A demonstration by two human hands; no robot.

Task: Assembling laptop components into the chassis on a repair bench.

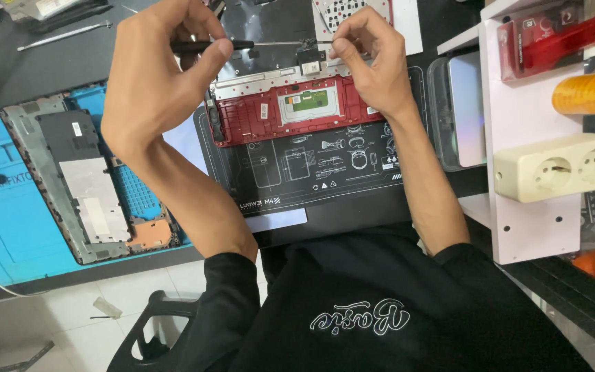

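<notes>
The left hand point(153, 65) has its grip closed on the black handle of a screwdriver point(242, 45), whose thin shaft lies level and reaches toward a small black part at the top edge of the red laptop shell point(290, 114). The right hand point(370, 58) pinches the tool's tip end just beside that part. The shell rests on a black mat point(311, 179) on the worktop. A grey laptop cover point(77, 186) lies to the left on a blue mat point(8, 227).
</notes>
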